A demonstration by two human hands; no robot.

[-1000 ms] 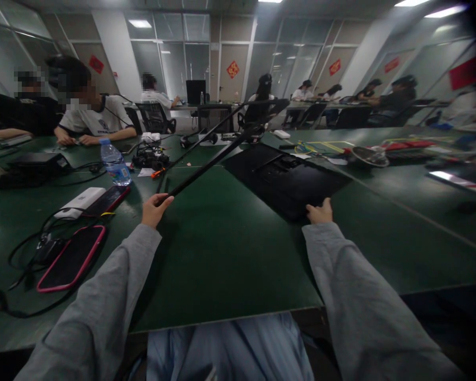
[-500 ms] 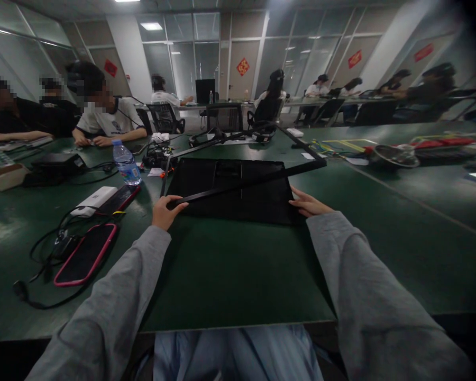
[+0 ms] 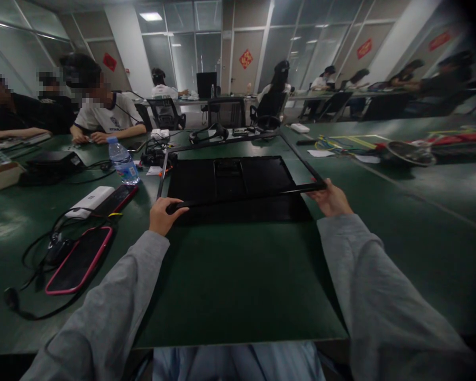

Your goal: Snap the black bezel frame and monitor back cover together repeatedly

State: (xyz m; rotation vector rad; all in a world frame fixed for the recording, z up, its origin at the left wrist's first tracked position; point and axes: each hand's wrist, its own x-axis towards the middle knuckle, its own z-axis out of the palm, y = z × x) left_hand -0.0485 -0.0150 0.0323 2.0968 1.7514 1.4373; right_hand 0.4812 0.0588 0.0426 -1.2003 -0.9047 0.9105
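Note:
A thin black rectangular frame (image 3: 238, 199), like a monitor bezel, is held above the table by both my hands. My left hand (image 3: 164, 214) grips its near left corner, thumb over the top. My right hand (image 3: 332, 199) is closed around the near right corner, its fingers partly hidden under the frame. Below lies a flat black panel (image 3: 265, 172), resembling a monitor's back cover, with a recessed section in its middle. The frame's near bar crosses in front of the panel and hides a strip of it.
On the left of the green table (image 3: 241, 286) lie a pink-edged phone (image 3: 79, 260), a white power bank (image 3: 89, 202), cables and a water bottle (image 3: 122, 161). A metal bowl (image 3: 408, 153) and wires sit at right. Several people are seated at tables around.
My right hand has moved from the panel's right edge up to the frame's near right corner. That corner has come down, so the frame is more level. My left hand keeps its hold.

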